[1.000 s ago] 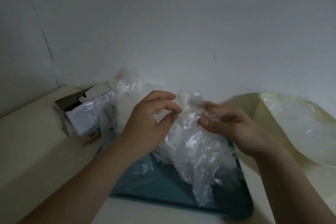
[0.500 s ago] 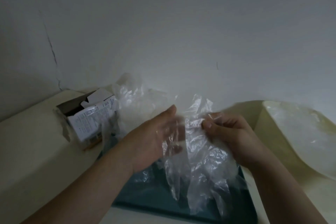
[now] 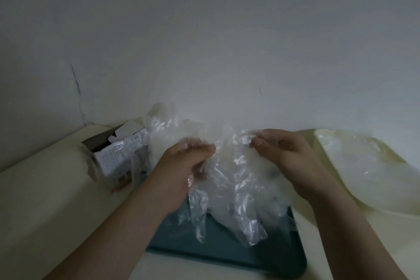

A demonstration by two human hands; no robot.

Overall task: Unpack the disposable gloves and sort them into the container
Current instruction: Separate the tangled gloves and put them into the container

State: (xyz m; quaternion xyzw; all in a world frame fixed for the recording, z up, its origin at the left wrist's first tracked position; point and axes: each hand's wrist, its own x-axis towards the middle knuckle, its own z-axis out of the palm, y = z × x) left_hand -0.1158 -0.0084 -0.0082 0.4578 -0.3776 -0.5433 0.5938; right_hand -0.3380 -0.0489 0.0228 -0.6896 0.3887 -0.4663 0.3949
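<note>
- Person: two hands and two forearms show in the head view.
- left hand [image 3: 181,170]: bare; back of hand and knuckle ridge visible, skin smooth, fingertips blurred.
- right hand [image 3: 291,161]: bare; back of hand and thumb visible.
- thumbnail [image 3: 258,143] on the right hand: short, rounded, plain.
- left forearm [image 3: 118,229]: bare to the frame edge, smooth, narrows toward the wrist.
- right forearm [image 3: 354,234]: bare to the frame edge, same build as the other.
- Light is dim and focus soft, so finer skin marks cannot be told.
</note>
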